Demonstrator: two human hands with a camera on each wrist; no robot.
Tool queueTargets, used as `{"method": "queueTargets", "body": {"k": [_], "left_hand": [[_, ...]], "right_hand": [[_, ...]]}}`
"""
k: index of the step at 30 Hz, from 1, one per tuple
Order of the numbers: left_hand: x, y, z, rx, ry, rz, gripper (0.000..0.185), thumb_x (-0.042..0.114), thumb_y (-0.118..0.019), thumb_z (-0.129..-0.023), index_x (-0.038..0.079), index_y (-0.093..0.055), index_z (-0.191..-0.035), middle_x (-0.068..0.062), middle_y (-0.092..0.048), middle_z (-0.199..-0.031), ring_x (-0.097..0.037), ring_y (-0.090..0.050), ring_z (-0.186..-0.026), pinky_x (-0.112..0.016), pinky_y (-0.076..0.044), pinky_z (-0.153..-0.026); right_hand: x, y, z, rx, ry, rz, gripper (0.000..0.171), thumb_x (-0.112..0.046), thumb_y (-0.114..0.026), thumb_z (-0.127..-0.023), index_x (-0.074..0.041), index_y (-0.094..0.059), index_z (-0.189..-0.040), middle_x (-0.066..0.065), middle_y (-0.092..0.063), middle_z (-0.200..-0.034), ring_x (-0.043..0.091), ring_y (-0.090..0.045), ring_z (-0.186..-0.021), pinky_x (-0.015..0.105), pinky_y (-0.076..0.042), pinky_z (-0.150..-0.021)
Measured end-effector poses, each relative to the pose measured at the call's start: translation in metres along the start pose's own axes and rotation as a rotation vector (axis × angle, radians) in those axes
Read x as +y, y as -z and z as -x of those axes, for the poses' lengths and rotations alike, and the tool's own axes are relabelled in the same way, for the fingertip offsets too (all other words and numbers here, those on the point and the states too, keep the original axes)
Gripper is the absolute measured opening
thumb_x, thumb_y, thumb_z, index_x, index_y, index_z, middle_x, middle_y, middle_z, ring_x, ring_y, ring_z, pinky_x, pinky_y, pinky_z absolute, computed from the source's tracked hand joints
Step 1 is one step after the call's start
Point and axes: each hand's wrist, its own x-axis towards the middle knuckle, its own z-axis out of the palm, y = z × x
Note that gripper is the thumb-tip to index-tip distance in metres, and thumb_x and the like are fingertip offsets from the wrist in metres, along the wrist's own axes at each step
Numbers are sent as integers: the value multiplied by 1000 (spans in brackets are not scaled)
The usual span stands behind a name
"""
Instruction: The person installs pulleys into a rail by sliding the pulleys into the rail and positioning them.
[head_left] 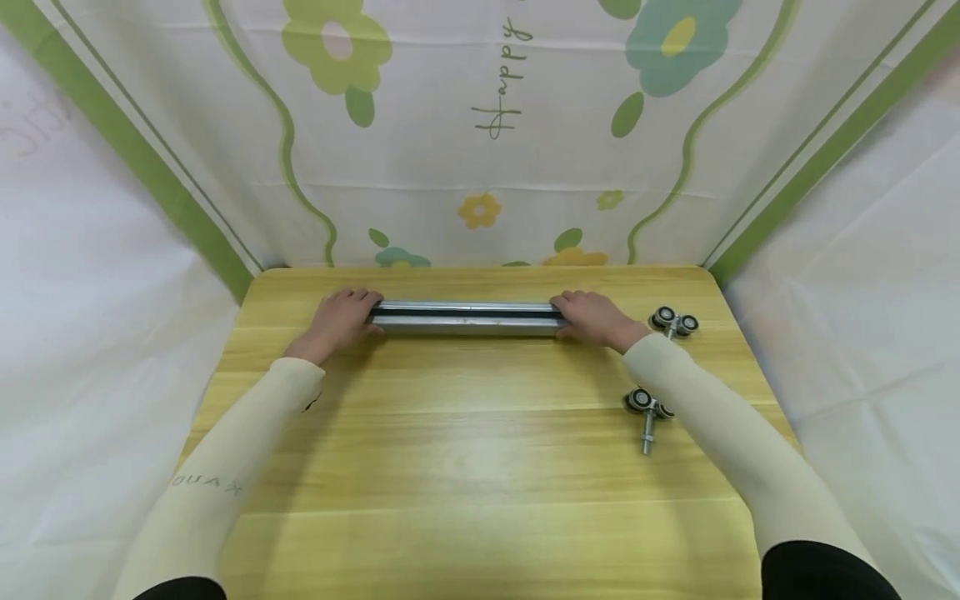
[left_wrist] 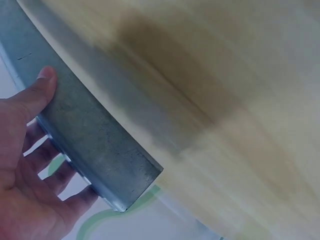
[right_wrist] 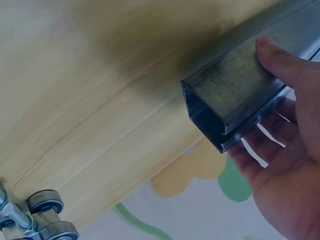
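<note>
A grey metal channel rail [head_left: 468, 327], with a dark slot along its top, lies crosswise near the far side of the table. My left hand [head_left: 342, 321] grips it close to its left end. In the left wrist view the thumb presses one flat side [left_wrist: 95, 120] while the fingers reach round the opposite edge. Near the other end my right hand [head_left: 592, 318] holds the rail in the same way. The rail's hollow open end [right_wrist: 205, 117] shows in the right wrist view. Whether the rail rests fully on the table I cannot tell.
Two metal roller trolleys with bolts lie on the wooden table [head_left: 480, 467] at the right. The far trolley [head_left: 664, 317] is partly behind my right sleeve, and so is the nearer trolley [head_left: 641, 402]. A flowered curtain [head_left: 450, 150] hangs at the back edge.
</note>
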Motion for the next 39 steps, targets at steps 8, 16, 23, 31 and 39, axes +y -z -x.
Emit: {"method": "queueTargets", "body": {"k": [8,16,23,31,39], "left_hand": [[3,-7,35,-10,4,30,65,34,-82,-95,0,-58,-144,-25,-65,-138,-48,-60,-122,-68,-52,-96],[8,-11,64,-7,-9,43,64,34,-83,-93,1,-60,-142,-24,-66,-136,-46,-62,-121,-68,-54,-92],[11,-20,82,30,-31,33,62,33,-86,-90,1,-63,-138,-23,-69,-132,-44,-64,-116,-65,-57,-87],[15,-27,99,53,-48,34,62,34,-89,-87,1,-65,-134,-22,-71,-125,-42,-67,-110,-61,-59,-82],[19,-30,107,60,-39,38,61,34,-89,-87,3,-65,-134,-20,-71,-125,-41,-66,-110,-60,-59,-83]], "right_hand": [[-24,-2,23,12,66,35,59,-30,-85,-93,2,-61,-136,18,-70,-117,33,-70,-102,50,-59,-87],[-44,-7,42,21,112,56,57,-33,-86,-91,0,-63,-132,14,-71,-112,30,-70,-97,48,-61,-83],[-57,-18,57,35,143,73,58,-35,-87,-90,0,-64,-130,13,-72,-110,28,-71,-94,46,-61,-79],[-65,-27,67,33,156,55,58,-35,-88,-88,-1,-64,-129,12,-72,-108,27,-70,-92,44,-61,-75],[-68,-28,69,30,148,69,60,-35,-88,-89,-1,-64,-132,13,-72,-111,29,-70,-95,45,-61,-79]]}}
